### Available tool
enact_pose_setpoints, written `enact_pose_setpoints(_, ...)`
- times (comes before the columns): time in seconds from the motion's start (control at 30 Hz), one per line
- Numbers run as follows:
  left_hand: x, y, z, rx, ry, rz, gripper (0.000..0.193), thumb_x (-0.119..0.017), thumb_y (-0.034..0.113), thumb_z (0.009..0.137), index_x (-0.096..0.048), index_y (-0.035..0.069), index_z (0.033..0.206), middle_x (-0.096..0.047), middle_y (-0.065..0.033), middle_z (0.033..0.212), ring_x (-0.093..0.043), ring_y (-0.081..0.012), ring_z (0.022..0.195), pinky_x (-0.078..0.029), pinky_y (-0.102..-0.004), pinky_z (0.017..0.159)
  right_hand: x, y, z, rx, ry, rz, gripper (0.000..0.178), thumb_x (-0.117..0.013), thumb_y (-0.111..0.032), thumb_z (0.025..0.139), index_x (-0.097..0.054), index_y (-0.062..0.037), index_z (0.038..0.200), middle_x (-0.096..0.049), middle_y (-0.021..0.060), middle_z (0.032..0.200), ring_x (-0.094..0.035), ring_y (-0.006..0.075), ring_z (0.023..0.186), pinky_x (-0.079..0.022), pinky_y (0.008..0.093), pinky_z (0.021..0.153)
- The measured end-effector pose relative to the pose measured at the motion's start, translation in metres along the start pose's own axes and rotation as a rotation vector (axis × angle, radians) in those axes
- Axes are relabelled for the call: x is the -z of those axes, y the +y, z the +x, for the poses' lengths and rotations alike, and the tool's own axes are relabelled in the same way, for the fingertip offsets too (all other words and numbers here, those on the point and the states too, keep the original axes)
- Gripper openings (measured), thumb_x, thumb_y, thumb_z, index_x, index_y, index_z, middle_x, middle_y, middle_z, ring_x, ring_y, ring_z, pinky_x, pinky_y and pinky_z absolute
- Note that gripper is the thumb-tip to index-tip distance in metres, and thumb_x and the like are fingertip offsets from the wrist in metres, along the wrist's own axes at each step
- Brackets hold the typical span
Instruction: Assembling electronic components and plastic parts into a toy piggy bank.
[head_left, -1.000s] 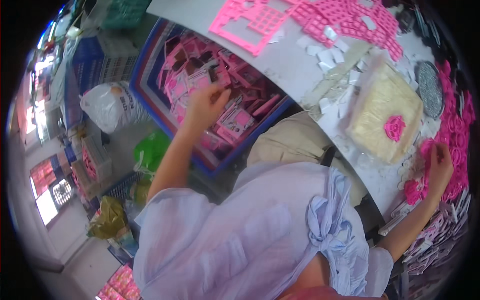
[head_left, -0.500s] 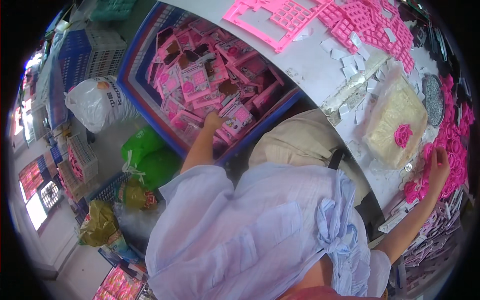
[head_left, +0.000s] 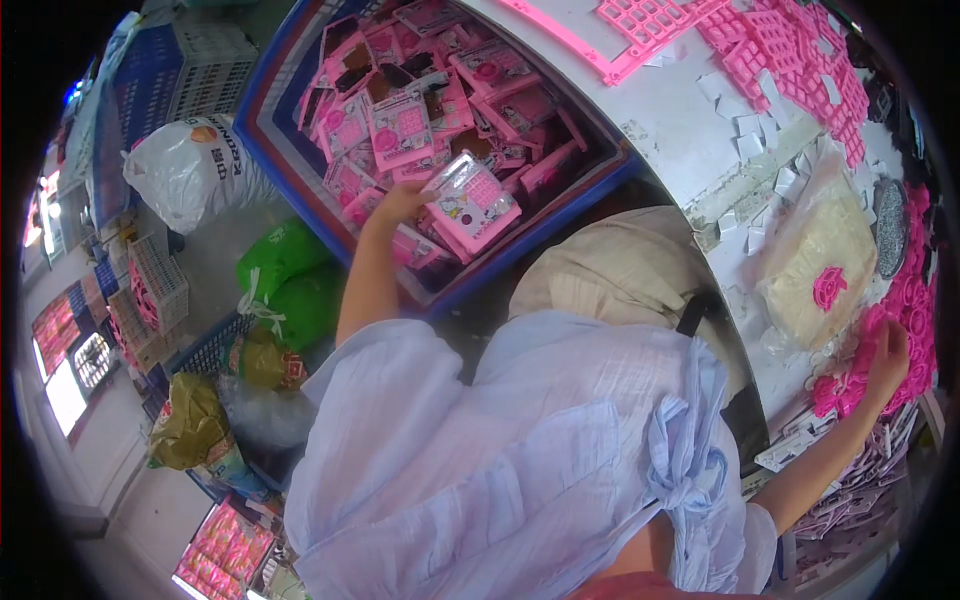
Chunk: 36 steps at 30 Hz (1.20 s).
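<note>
In a blue, white and red crate (head_left: 272,150), my left hand (head_left: 403,203) grips the left edge of a pink plastic toy panel (head_left: 478,206) with a keypad and a printed cartoon. The panel is tilted up over many similar pink panels (head_left: 402,130) heaped in the crate, some with brown or black pieces on them. Far to the right, my right hand (head_left: 887,362) rests at a pile of bright pink ring-shaped plastic parts (head_left: 912,335). Its fingers are drawn together, and whatever is between them is too small to make out.
On the white table (head_left: 600,105) lie pink grid frames (head_left: 780,65), white paper slips, and a clear bag of cream material (head_left: 815,255) with a pink part on top. A silver oval (head_left: 889,228) sits beside it. White and green bags (head_left: 290,270) stand left of the crate.
My left hand has lifted the toy panel's near side and tilted it up, moving slightly left. My right hand stays at the pink parts. The whole view has shifted a little.
</note>
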<state>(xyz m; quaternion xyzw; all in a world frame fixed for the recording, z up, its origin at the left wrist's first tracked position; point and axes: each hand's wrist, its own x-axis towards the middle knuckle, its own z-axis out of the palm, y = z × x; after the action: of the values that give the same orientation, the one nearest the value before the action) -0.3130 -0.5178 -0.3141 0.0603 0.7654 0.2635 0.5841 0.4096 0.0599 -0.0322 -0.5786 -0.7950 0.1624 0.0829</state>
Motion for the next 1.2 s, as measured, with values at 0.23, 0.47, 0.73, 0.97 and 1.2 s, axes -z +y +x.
enact_pose_setpoints(0.23,0.046,0.156,-0.155,-0.414,0.102,0.052,0.039,-0.069,0.009,0.087,-0.065,0.000,0.125,-0.069,-0.0037,0.107,-0.065,-0.0127,0.090,-0.052,-0.0280,0.080,-0.002,-0.098,-0.053,0.067,0.188,0.213,0.033,-0.061,-0.019,0.101,-0.063,0.0019,0.126,-0.069,0.0050,0.100,-0.063,0.0108,0.084,-0.048,0.0223,0.073)
enact_pose_setpoints(0.47,-0.075,0.296,-0.228,-1.424,0.548,-0.047,0.030,-0.070,-0.001,0.079,-0.069,-0.004,0.109,-0.068,-0.0087,0.104,-0.063,-0.0218,0.098,-0.051,-0.0337,0.084,-0.044,-0.246,-0.114,-0.069,-0.456,1.068,0.090,-0.039,-0.076,0.092,-0.060,0.0020,0.131,-0.058,0.0031,0.070,-0.058,0.0157,0.060,-0.046,0.0281,0.051)
enact_pose_setpoints(0.73,-0.238,0.332,-0.236,-1.798,-0.149,0.339,0.030,-0.059,-0.010,0.076,-0.068,0.004,0.102,-0.052,-0.0188,0.127,-0.056,-0.0297,0.110,-0.049,-0.0427,0.092,-0.060,-0.291,-0.121,-0.180,-0.289,1.603,0.049,-0.062,-0.016,0.097,-0.045,-0.0010,0.141,-0.061,0.0141,0.128,-0.064,0.0233,0.112,-0.054,0.0395,0.097)
enact_pose_setpoints(0.97,-0.312,0.349,-0.238,-0.744,-0.633,-0.579,0.060,-0.070,0.014,0.089,-0.039,0.004,0.139,-0.048,-0.0113,0.134,-0.054,-0.0215,0.119,-0.045,-0.0441,0.106,-0.070,-0.275,-0.139,-0.103,0.151,1.615,0.057,-0.069,-0.007,0.092,-0.041,0.0003,0.141,-0.055,0.0130,0.135,-0.057,0.0234,0.123,-0.048,0.0398,0.104)
enact_pose_setpoints(1.2,-0.295,0.373,-0.216,-0.777,-0.701,-0.291,0.087,-0.079,0.009,0.077,-0.029,0.003,0.149,-0.053,-0.0121,0.133,-0.057,-0.0240,0.118,-0.046,-0.0394,0.100,-0.050,-0.225,-0.143,0.014,-0.382,1.507,0.097,-0.083,-0.044,0.076,-0.036,-0.0002,0.150,-0.058,0.0134,0.134,-0.058,0.0255,0.122,-0.048,0.0401,0.100)
